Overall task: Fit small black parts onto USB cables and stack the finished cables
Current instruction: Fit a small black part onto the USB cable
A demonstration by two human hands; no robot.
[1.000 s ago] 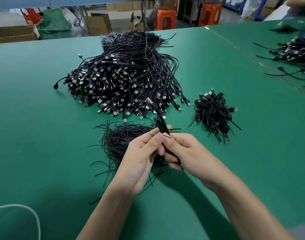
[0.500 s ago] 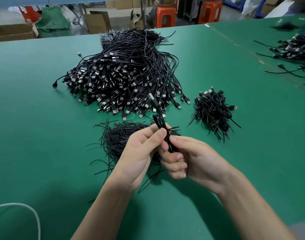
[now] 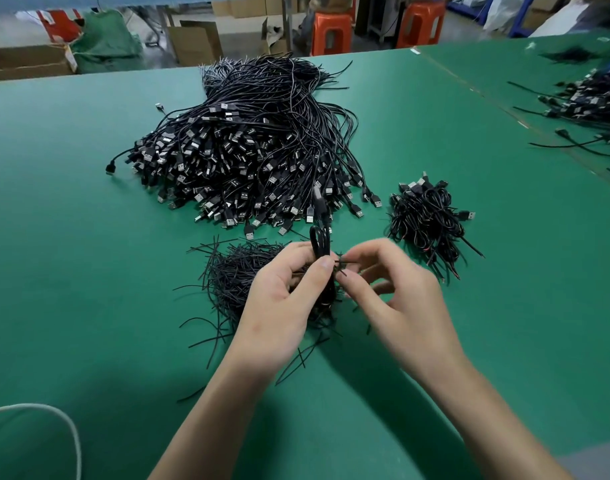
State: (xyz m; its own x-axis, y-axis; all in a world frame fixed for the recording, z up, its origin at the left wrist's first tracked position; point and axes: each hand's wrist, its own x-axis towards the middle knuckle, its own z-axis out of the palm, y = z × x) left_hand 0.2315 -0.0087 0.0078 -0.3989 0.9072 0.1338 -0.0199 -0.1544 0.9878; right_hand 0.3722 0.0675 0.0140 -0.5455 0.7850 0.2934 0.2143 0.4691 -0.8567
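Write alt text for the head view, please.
Over a green table, the left hand grips a folded black cable while the right hand pinches a thin black tie at it. Nearby lie a large heap of USB cables, a heap of loose ties, and a small stack of bundled cables.

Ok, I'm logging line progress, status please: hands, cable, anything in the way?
Left hand grips coiled USB cable. Right hand pinches black tie at the coil. Loose tie pile directly beneath both hands.
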